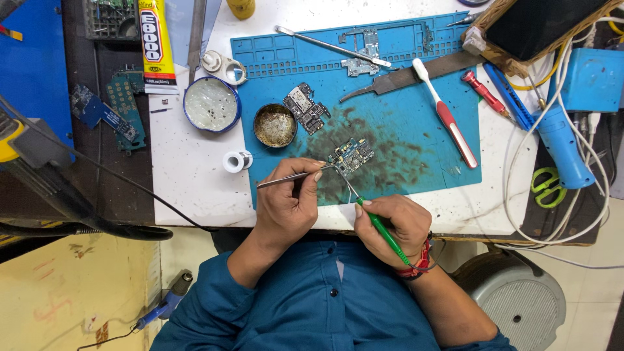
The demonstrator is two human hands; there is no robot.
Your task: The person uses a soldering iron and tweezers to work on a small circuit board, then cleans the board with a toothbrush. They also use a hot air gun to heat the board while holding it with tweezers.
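On the blue mat [416, 136], near edge, my left hand [289, 205] grips tweezers [292, 177] at the board [351, 156]; right hand [396, 224] clamps a green probe [383, 233].

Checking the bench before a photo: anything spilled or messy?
Yes. Dark smudgy residue stains the blue mat around the small circuit board where the left hand and right hand work.
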